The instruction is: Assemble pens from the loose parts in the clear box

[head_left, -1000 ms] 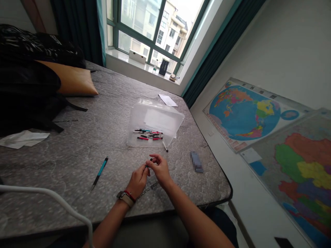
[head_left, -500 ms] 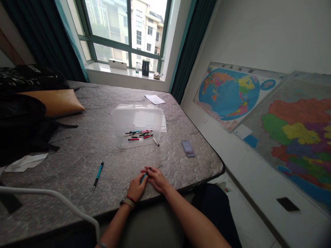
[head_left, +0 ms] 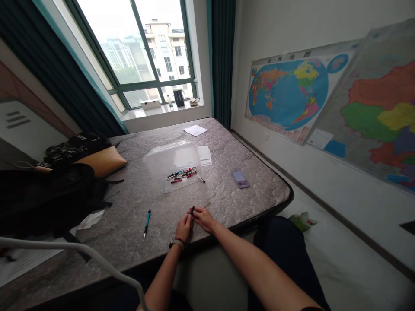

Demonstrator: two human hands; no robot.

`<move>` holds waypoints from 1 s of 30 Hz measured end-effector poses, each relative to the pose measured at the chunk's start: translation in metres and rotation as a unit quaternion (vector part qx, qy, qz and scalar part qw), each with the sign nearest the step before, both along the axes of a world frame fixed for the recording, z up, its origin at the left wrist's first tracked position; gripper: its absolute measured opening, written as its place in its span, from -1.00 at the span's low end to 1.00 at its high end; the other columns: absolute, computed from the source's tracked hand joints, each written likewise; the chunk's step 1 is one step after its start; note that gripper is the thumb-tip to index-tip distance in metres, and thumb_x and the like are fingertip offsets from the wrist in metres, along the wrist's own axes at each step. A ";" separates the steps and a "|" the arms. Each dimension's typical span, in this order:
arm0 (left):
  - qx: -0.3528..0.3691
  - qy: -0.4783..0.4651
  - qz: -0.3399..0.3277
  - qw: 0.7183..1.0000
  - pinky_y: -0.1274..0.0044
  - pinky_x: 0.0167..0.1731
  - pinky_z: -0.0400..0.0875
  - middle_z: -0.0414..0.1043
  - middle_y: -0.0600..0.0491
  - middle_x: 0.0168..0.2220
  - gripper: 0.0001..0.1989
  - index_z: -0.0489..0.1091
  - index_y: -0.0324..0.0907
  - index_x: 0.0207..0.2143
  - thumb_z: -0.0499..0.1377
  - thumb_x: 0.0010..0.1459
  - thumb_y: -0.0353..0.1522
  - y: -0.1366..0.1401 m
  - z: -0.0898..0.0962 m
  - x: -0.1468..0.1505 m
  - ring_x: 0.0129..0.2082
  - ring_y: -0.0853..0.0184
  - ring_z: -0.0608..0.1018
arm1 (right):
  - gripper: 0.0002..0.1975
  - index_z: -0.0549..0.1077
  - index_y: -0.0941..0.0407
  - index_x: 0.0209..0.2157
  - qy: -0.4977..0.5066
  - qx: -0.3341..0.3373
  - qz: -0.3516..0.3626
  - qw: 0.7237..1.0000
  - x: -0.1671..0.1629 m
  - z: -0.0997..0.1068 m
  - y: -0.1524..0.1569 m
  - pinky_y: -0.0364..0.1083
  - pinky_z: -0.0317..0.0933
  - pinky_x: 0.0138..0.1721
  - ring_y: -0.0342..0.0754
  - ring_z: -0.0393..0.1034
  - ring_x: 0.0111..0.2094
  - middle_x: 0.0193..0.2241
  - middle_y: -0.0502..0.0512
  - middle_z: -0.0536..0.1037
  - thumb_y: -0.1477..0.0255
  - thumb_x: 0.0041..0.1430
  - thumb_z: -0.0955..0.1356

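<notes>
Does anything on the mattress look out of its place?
A blue pen lies alone on the mattress, left of the left hand, slightly odd since most pens sit together in the clear box.

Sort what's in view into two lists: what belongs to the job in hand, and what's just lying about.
Apparently part of the job:
dark pen-like piece held in left hand and right hand
teal-and-black pen
clear box
pens in it

Apparently just lying about:
black bag
tan cushion
white paper toward the window
pixelated item
</notes>
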State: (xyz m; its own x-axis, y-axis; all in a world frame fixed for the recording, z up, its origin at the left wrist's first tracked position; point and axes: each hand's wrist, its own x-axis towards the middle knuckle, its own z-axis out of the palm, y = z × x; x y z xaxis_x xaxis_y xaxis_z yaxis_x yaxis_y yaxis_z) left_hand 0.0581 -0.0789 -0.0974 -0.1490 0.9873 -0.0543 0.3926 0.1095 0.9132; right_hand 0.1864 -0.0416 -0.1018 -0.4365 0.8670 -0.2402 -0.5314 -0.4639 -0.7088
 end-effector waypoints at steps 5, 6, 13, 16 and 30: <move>-0.022 -0.046 -0.037 0.998 0.57 -0.53 0.24 0.32 0.12 -0.60 -0.58 0.36 -0.16 -0.47 0.05 0.06 0.01 0.005 -0.004 -0.001 -0.58 0.40 0.35 | -0.60 0.49 0.18 -0.33 0.007 -0.003 0.003 1.000 0.002 -0.002 0.002 -0.10 0.27 -0.17 -0.11 0.44 -0.28 -0.30 0.11 0.58 0.29 -0.21 0.56; -0.033 -0.059 -0.043 0.997 0.58 -0.58 0.21 0.28 0.14 -0.63 -0.56 0.35 -0.16 -0.47 0.05 0.04 0.04 0.006 -0.004 -0.002 -0.62 0.42 0.31 | -0.61 0.47 0.18 -0.37 -0.007 -0.006 -0.010 1.000 0.000 -0.002 0.003 -0.12 0.28 -0.21 -0.13 0.43 -0.33 -0.35 0.08 0.57 0.28 -0.23 0.56; -0.092 -0.151 -0.071 0.982 0.63 -0.71 0.17 0.27 0.18 -0.62 -0.43 0.36 -0.21 -0.43 0.21 -0.17 0.13 0.013 -0.002 -0.010 -0.73 0.53 0.25 | -0.56 0.47 0.17 -0.32 -0.032 0.003 -0.004 0.999 -0.002 0.000 0.005 -0.15 0.27 -0.34 -0.13 0.43 -0.37 -0.36 0.05 0.55 0.24 -0.22 0.55; -0.102 -0.173 -0.072 0.977 0.63 -0.70 0.20 0.28 0.17 -0.62 -0.43 0.37 -0.23 -0.46 0.25 -0.19 0.12 0.016 0.001 -0.011 -0.72 0.54 0.26 | -0.57 0.46 0.19 -0.37 -0.040 0.010 -0.003 0.999 -0.003 -0.001 0.006 -0.13 0.28 -0.34 -0.11 0.44 -0.38 -0.38 0.06 0.54 0.21 -0.22 0.55; -0.142 -0.215 -0.056 0.965 0.62 -0.66 0.21 0.34 0.14 -0.62 -0.47 0.49 -0.30 -0.39 0.35 -0.23 -0.01 0.015 0.002 -0.009 -0.70 0.55 0.28 | -0.53 0.29 0.12 -0.49 -0.079 -0.024 -0.084 0.993 -0.012 -0.007 0.009 -0.12 0.29 -0.42 -0.04 0.47 -0.41 -0.43 0.10 0.58 0.14 -0.23 0.53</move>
